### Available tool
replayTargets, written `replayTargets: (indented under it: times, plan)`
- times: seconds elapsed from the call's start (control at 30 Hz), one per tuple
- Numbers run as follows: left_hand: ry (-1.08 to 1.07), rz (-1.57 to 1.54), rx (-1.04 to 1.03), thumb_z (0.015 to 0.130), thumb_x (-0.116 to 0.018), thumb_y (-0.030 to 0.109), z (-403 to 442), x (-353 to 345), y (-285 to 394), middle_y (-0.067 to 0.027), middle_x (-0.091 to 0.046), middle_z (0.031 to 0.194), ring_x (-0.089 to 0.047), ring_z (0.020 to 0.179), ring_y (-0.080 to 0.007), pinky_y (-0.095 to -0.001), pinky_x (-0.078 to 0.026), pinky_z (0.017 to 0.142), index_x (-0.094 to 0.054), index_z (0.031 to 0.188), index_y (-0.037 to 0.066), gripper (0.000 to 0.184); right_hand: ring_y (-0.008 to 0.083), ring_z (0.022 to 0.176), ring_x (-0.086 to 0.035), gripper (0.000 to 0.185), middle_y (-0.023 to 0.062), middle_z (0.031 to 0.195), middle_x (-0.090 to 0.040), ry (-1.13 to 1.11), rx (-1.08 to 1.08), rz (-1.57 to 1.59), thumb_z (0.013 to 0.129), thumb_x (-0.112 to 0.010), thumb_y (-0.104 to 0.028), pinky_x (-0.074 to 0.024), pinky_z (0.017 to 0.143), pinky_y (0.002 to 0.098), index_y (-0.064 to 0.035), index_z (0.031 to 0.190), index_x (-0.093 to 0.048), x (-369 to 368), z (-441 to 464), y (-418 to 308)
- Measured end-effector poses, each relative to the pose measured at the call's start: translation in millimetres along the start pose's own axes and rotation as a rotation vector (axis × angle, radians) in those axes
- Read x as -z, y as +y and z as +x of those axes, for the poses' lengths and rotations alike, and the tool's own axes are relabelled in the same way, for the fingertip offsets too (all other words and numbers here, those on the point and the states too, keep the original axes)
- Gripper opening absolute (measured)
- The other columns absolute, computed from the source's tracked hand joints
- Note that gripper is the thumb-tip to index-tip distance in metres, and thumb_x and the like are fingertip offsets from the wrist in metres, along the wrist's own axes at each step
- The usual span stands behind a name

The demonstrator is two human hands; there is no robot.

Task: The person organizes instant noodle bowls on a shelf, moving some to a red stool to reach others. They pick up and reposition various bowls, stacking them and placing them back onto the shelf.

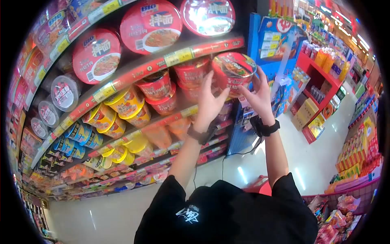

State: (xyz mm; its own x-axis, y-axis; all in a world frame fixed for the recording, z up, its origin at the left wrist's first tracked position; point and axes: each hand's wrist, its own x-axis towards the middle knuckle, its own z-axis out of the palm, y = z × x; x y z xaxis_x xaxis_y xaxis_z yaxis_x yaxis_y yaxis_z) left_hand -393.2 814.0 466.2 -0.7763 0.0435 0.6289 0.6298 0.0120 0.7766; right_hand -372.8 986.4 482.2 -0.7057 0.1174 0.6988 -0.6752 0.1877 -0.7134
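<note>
A red instant noodle bowl (234,67) is held up at the right end of the shelf, its printed lid tilted toward me. My left hand (211,101) grips its left side, thumb toward the front. Around its right side wraps my right hand (258,97), with the thumb on the front of the bowl. Some fingers of both hands are hidden behind it. Just left of my left hand, stacked red noodle bowls (157,89) stand on the same shelf.
Large round red noodle bowls (151,26) line the upper shelf. Left of the red stacks are yellow noodle bowls (126,103). A blue display panel (254,38) borders the shelf end. A red display stand (325,81) is across the aisle. Packaged goods (337,219) sit at lower right.
</note>
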Motion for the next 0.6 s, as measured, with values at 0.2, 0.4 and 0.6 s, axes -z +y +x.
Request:
replayTargets:
  times: [0.2,0.4,0.6]
  plan:
    - [-0.045,0.08,-0.012,0.077,-0.072,0.006,27.2,-5.1,-35.1,-0.0231,-0.037,0.142,-0.048,0.124,-0.0285,-0.0333,-0.049,0.095,-0.025,0.144,-0.006,0.083,0.0266,0.131,-0.041,0.082,0.02,0.141,-0.038,0.001,0.075,-0.133,0.079,-0.074,-0.004,-0.0334,0.111,0.0378,0.0064,0.143,-0.024,-7.3,36.1,63.9]
    - [-0.073,0.137,-0.048,0.079,-0.067,0.013,46.4,-11.4,-52.3,-0.0319,-0.025,0.148,-0.03,0.138,-0.0411,-0.0401,-0.029,0.112,-0.022,0.143,-0.01,0.081,0.0332,0.11,-0.061,0.068,0.0274,0.119,-0.059,0.092,0.13,-0.37,0.083,-0.069,-0.013,-0.0486,0.091,0.036,0.0132,0.135,-0.034,-23.9,61.6,94.6]
    - [-0.07,0.145,-0.086,0.08,-0.068,0.014,31.2,-6.3,-72.6,-0.0262,-0.028,0.148,-0.029,0.139,-0.0355,-0.0398,-0.037,0.106,-0.025,0.144,-0.005,0.08,0.0322,0.08,-0.067,0.06,0.021,0.087,-0.065,-0.048,-0.107,-0.436,0.091,-0.059,-0.015,-0.0517,0.07,0.0379,0.0031,0.141,-0.031,-26.6,69.0,104.5]
